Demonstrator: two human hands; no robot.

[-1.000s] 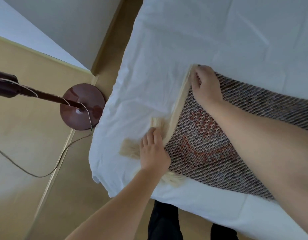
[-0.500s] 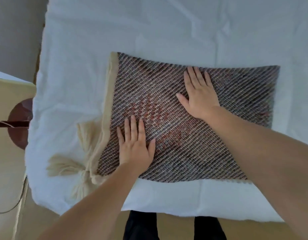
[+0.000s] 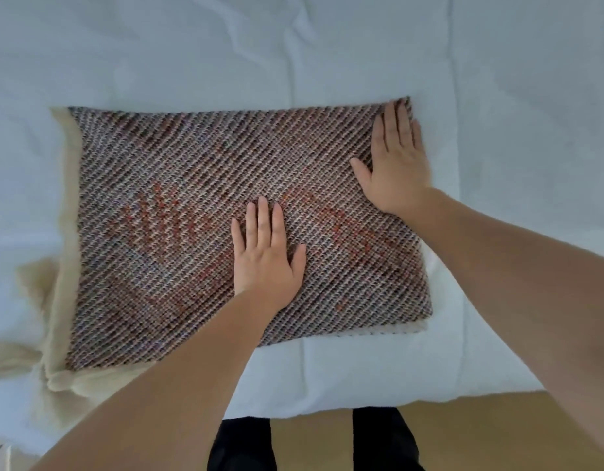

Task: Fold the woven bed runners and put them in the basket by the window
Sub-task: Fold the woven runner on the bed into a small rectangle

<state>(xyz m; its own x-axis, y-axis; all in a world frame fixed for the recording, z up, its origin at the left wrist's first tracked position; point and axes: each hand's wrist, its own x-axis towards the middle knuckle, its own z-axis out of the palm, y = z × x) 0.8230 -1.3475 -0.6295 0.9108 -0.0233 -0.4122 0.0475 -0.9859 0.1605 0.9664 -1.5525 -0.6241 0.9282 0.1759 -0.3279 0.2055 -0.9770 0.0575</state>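
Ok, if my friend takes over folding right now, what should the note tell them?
Left hand: flat, open, pressing the middle of the woven runner.
Right hand: flat, open, at its far right corner.
The runner lies folded on the white bed, cream fringe at the left.
Done: one fold, it seems.
Left: finish folding and carry it to the basket, which is out of view.
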